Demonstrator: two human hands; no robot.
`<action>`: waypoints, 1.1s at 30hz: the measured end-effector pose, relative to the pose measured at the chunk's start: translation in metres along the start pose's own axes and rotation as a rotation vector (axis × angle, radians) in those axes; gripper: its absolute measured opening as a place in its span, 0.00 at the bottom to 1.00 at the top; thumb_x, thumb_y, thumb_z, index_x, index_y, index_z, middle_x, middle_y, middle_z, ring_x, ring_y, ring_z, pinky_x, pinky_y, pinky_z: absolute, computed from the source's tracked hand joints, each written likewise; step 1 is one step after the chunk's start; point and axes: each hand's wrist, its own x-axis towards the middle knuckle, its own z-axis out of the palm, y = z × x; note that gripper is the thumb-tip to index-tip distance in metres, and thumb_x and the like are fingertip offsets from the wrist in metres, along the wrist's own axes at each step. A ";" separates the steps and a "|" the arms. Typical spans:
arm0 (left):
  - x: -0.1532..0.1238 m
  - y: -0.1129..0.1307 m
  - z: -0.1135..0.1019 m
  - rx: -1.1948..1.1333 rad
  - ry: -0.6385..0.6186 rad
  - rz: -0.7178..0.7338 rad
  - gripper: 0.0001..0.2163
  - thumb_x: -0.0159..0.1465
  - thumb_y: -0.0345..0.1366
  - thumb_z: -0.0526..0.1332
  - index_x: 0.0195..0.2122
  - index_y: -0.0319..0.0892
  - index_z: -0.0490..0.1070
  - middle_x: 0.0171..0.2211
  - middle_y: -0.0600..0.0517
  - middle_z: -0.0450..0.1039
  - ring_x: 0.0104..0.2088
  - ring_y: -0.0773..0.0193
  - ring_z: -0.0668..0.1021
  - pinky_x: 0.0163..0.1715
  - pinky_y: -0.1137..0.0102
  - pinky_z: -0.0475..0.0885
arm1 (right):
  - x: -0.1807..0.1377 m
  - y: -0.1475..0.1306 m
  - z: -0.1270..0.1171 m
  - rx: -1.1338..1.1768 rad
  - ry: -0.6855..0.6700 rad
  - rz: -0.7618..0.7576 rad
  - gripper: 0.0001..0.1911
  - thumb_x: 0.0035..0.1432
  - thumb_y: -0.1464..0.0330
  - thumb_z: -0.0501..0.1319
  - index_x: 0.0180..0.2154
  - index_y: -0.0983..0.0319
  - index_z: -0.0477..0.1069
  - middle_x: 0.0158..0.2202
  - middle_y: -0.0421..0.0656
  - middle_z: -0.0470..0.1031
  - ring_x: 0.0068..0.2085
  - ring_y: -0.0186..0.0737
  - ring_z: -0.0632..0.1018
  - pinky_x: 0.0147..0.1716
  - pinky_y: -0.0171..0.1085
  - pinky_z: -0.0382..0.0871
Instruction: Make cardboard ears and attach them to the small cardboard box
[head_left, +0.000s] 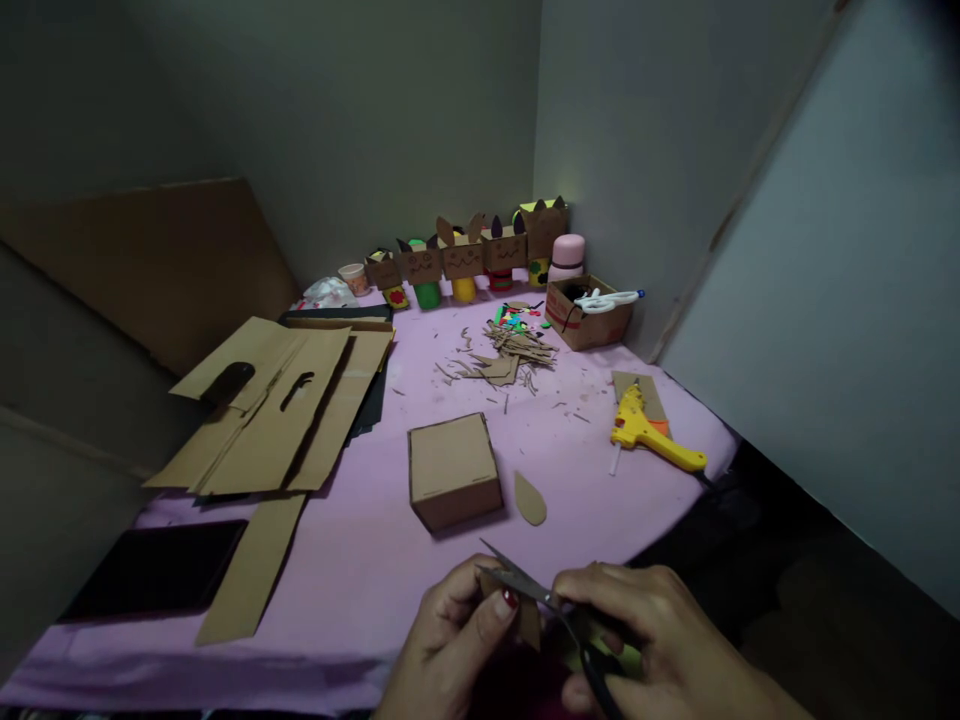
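Observation:
My left hand (457, 625) pinches a small piece of brown cardboard (529, 622) between thumb and fingers at the front edge of the table. In my right hand (637, 620) is a pair of scissors (536, 587) with dark handles, its blades parted and pointing left across the cardboard piece. Part of that piece is hidden behind my left fingers. Just beyond my hands lie a cut teardrop-shaped cardboard piece (530, 499) and a closed cardboard box (454, 470) with dark-marked edges.
Stacked cardboard sheets (262, 410), a cardboard strip (259, 570) and a dark tablet-like slab (157, 570) lie left. Scraps (514, 355) are heaped mid-table. A yellow glue gun (649, 435) and open box (589, 325) sit right. Several cardboard-headed animal figures (461, 260) line the back.

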 end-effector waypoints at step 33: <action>0.002 -0.012 -0.014 0.166 -0.130 0.075 0.10 0.63 0.42 0.60 0.30 0.41 0.72 0.26 0.54 0.70 0.30 0.66 0.71 0.33 0.71 0.64 | -0.005 0.009 -0.004 -0.318 0.116 -0.206 0.16 0.47 0.65 0.66 0.41 0.57 0.74 0.29 0.40 0.76 0.28 0.37 0.76 0.26 0.33 0.64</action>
